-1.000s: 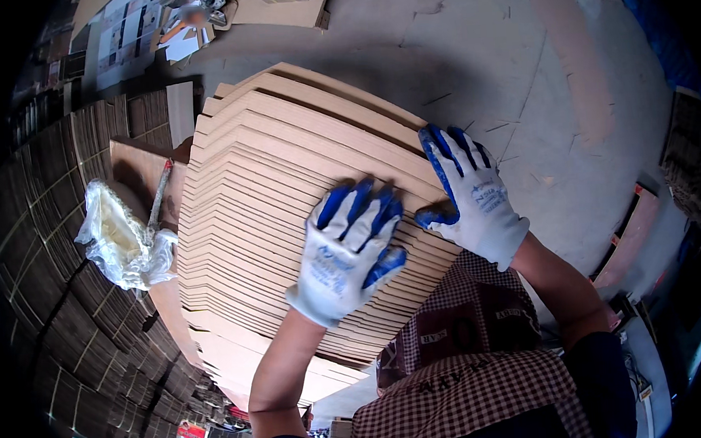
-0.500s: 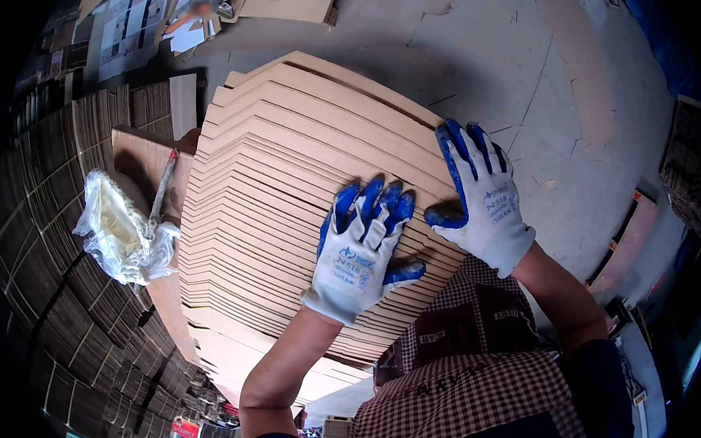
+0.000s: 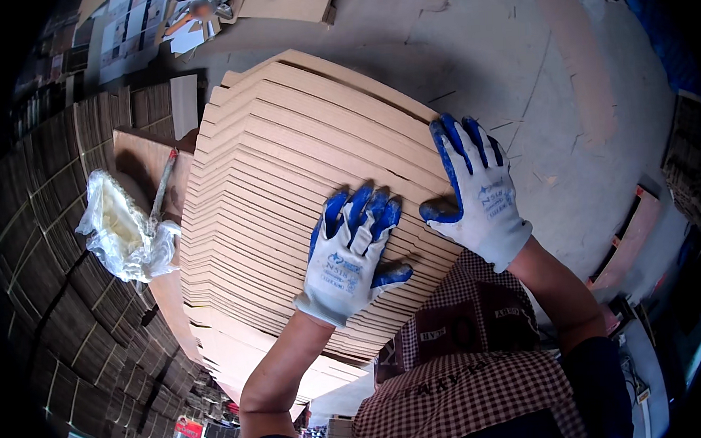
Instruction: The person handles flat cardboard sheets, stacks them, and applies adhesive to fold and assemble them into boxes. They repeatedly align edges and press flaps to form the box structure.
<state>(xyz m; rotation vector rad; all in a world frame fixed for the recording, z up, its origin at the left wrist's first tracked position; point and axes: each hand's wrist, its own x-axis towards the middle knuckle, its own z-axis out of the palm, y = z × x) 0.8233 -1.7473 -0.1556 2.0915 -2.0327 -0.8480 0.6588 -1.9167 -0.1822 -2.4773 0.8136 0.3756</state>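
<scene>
In front of me lies a fanned-out stack of tan cardboard sheets (image 3: pixel 283 151), each overlapping the one below like steps. My left hand (image 3: pixel 344 255), in a white glove with blue coating, rests palm down on the sheets with its fingers spread. At the right edge of the stack is my right hand (image 3: pixel 480 188), gloved the same way. Its fingers stretch away from me along that edge, and the thumb lies over the cardboard. Neither hand grips anything that I can see.
Left of the stack, a wooden board (image 3: pixel 156 162) carries a brush-like stick (image 3: pixel 161 185) and a clear plastic bag (image 3: pixel 121 231) with pale contents. Bundled dark cardboard (image 3: pixel 72 210) is piled along the left. Grey floor (image 3: pixel 517 67) lies beyond, with a flat cardboard strip (image 3: pixel 581 72).
My left hand has slid a little to the left over the sheets. My right hand has shifted slightly left and up along the edge.
</scene>
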